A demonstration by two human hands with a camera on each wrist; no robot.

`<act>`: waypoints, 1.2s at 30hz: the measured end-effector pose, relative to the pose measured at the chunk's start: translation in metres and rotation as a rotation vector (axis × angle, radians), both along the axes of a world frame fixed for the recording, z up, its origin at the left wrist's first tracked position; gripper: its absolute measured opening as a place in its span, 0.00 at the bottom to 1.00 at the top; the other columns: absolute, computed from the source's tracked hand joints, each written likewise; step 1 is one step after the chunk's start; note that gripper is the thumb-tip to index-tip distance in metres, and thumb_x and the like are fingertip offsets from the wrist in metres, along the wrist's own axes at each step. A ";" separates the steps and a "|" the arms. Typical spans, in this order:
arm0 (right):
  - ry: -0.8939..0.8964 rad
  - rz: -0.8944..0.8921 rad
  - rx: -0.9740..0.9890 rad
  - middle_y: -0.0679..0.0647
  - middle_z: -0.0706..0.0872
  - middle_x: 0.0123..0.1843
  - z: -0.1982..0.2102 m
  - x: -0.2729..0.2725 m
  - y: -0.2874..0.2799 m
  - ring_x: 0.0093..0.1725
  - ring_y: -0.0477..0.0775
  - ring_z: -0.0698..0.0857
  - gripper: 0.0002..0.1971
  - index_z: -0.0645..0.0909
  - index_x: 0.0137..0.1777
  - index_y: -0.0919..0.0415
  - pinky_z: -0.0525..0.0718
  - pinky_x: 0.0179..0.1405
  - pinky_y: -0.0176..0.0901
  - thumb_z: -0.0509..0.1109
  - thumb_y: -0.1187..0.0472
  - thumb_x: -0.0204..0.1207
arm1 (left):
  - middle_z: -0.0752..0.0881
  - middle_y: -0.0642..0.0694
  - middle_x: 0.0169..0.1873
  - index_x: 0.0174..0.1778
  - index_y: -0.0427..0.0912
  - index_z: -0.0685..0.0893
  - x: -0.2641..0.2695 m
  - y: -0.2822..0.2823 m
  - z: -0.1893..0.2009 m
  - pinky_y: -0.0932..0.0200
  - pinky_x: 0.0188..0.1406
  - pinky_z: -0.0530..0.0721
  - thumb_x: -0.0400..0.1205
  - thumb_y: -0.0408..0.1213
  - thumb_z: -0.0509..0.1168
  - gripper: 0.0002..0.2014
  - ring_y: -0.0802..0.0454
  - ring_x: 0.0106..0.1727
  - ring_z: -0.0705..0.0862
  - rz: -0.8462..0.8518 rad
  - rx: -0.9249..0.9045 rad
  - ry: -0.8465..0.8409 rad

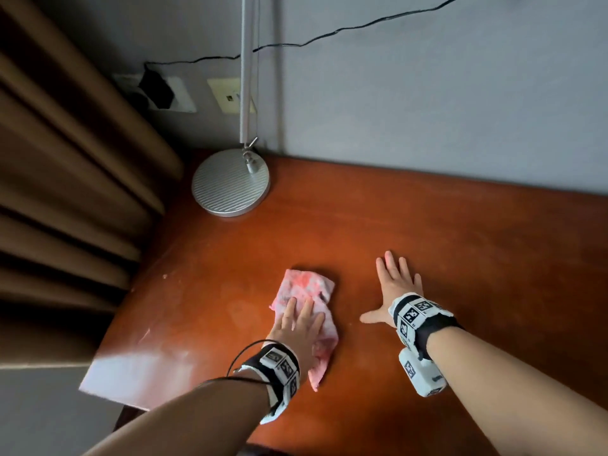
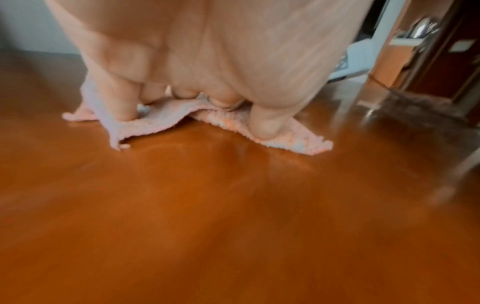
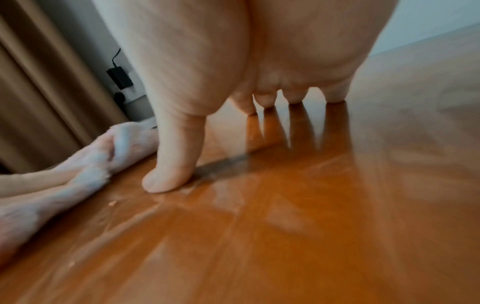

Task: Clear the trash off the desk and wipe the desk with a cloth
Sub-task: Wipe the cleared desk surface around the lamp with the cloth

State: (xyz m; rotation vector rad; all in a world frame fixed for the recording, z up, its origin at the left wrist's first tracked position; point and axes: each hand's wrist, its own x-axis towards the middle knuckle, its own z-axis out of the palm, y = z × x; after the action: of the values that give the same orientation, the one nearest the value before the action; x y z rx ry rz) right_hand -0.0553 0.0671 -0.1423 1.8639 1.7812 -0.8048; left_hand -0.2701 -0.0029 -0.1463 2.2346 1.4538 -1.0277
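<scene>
A pink and white cloth point(image 1: 307, 292) lies on the reddish wooden desk point(image 1: 460, 258) near its front left. My left hand point(image 1: 297, 322) presses flat on the cloth with straight fingers; in the left wrist view its fingers point(image 2: 124, 107) push down on the cloth point(image 2: 161, 121). My right hand point(image 1: 393, 287) lies flat on the bare desk to the right of the cloth, fingers spread and thumb out, holding nothing. In the right wrist view its thumb point(image 3: 171, 168) touches the wood and the cloth point(image 3: 114, 144) shows at the left.
A silver lamp base point(image 1: 230, 182) with its pole stands at the desk's back left corner. Brown curtains point(image 1: 65, 192) hang to the left. A wall socket with a black adapter point(image 1: 156, 88) and cable sits behind the lamp. The desk's left edge point(image 1: 131, 297) is near the cloth.
</scene>
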 end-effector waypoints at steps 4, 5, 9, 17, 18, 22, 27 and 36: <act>-0.036 -0.054 -0.032 0.54 0.28 0.84 0.008 -0.014 0.001 0.84 0.63 0.34 0.63 0.34 0.84 0.57 0.49 0.82 0.65 0.78 0.39 0.66 | 0.39 0.37 0.84 0.85 0.48 0.44 -0.069 0.014 -0.003 0.28 0.79 0.45 0.86 0.56 0.46 0.33 0.27 0.81 0.36 0.233 0.068 0.132; -0.035 -0.085 -0.035 0.56 0.28 0.84 0.009 -0.021 -0.001 0.84 0.64 0.35 0.60 0.35 0.85 0.57 0.51 0.82 0.65 0.77 0.42 0.68 | 0.40 0.37 0.84 0.85 0.52 0.48 -0.079 0.019 -0.004 0.25 0.77 0.44 0.87 0.55 0.45 0.30 0.26 0.81 0.36 0.233 0.050 0.176; 0.073 -0.131 0.007 0.54 0.28 0.84 0.006 -0.064 -0.027 0.84 0.66 0.34 0.48 0.43 0.85 0.50 0.51 0.81 0.70 0.72 0.44 0.74 | 0.41 0.35 0.83 0.84 0.50 0.54 -0.088 0.011 -0.024 0.21 0.74 0.47 0.85 0.55 0.45 0.31 0.23 0.80 0.37 0.412 0.008 0.092; -0.018 -0.063 -0.020 0.52 0.27 0.84 0.006 -0.098 -0.072 0.84 0.62 0.33 0.53 0.37 0.85 0.45 0.48 0.81 0.68 0.70 0.35 0.71 | 0.35 0.43 0.83 0.85 0.50 0.39 -0.153 -0.031 -0.001 0.39 0.83 0.48 0.84 0.55 0.55 0.39 0.35 0.83 0.36 0.166 0.017 -0.081; -0.032 -0.090 -0.043 0.51 0.27 0.84 0.008 -0.102 -0.071 0.84 0.62 0.33 0.53 0.37 0.84 0.46 0.50 0.82 0.67 0.71 0.38 0.72 | 0.35 0.43 0.83 0.85 0.50 0.39 -0.175 -0.021 -0.004 0.38 0.82 0.49 0.84 0.56 0.54 0.40 0.34 0.83 0.36 0.248 0.015 -0.061; -0.108 -0.251 -0.128 0.56 0.27 0.84 0.016 -0.145 -0.068 0.83 0.68 0.35 0.56 0.33 0.85 0.52 0.58 0.81 0.65 0.73 0.41 0.72 | 0.36 0.38 0.83 0.84 0.42 0.37 -0.206 0.004 -0.026 0.29 0.79 0.44 0.85 0.57 0.48 0.39 0.29 0.81 0.33 0.414 0.034 -0.020; -0.122 -0.283 -0.162 0.59 0.27 0.84 0.015 -0.210 -0.077 0.82 0.74 0.36 0.63 0.32 0.84 0.55 0.59 0.80 0.68 0.75 0.36 0.66 | 0.33 0.39 0.83 0.84 0.44 0.38 -0.175 -0.053 -0.013 0.32 0.79 0.40 0.85 0.56 0.52 0.39 0.29 0.81 0.33 0.094 -0.012 -0.167; -0.134 -0.246 -0.121 0.57 0.28 0.84 0.020 -0.248 -0.082 0.84 0.64 0.35 0.57 0.36 0.85 0.56 0.55 0.82 0.63 0.78 0.49 0.71 | 0.35 0.41 0.83 0.85 0.47 0.41 -0.320 -0.029 -0.023 0.36 0.82 0.46 0.83 0.58 0.52 0.40 0.32 0.82 0.34 0.293 0.091 -0.129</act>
State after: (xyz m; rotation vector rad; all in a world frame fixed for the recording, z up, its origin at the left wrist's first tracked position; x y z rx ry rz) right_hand -0.3029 -0.0153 -0.1224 2.0297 1.4095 -0.8331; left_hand -0.5897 -0.0316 -0.1692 2.0225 1.7347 -0.7252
